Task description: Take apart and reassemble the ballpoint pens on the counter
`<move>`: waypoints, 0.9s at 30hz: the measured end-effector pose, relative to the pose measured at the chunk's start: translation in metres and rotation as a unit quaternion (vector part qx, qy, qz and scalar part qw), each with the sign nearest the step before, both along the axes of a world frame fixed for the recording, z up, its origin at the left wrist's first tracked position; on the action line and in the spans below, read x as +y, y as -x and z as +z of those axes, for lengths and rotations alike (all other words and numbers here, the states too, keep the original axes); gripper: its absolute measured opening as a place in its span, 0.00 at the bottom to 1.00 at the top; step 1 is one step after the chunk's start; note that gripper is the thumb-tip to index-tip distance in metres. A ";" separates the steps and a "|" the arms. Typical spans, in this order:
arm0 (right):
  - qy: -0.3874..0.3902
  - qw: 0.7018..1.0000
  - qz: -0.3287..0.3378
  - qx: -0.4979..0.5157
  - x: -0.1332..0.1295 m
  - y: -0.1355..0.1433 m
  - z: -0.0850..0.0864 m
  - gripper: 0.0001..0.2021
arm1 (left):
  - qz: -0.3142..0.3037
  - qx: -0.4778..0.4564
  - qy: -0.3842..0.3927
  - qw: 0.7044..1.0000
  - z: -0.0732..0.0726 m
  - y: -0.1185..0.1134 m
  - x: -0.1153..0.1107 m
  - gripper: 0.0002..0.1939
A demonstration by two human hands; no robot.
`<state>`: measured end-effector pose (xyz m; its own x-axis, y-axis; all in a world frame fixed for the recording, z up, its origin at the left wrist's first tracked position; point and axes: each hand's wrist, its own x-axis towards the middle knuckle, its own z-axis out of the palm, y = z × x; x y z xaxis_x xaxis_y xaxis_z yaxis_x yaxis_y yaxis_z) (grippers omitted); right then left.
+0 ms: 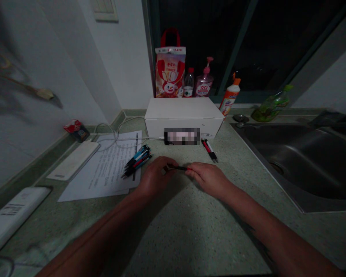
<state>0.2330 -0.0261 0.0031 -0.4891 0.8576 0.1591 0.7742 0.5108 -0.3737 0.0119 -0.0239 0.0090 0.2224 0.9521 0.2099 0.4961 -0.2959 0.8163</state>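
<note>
My right hand (pixel 206 177) pinches the red end of a dark pen (pixel 181 168), which lies level above the counter. At its other end, the fingers of my left hand (pixel 155 175) are closed round the tip and a small dark piece I cannot make out. A bundle of several pens (pixel 137 161), blue, red and black, rests on a printed sheet (pixel 106 169) just left of my left hand. Beyond my right hand, a red pen (pixel 208 151) and a white pen (pixel 211 149) lie side by side on the counter.
Behind the hands, a white box (pixel 184 109) has a phone (pixel 182 136) leaning on it, with a cable attached. A sink (pixel 300 161) is at right. Bottles and a bag (pixel 170 73) stand behind the box. White power banks or strips (pixel 75 159) lie at left.
</note>
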 end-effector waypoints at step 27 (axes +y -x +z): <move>-0.016 1.000 0.004 -0.020 -0.001 0.002 0.001 0.10 | -0.009 -0.044 0.063 0.997 -0.005 -0.004 0.002 0.06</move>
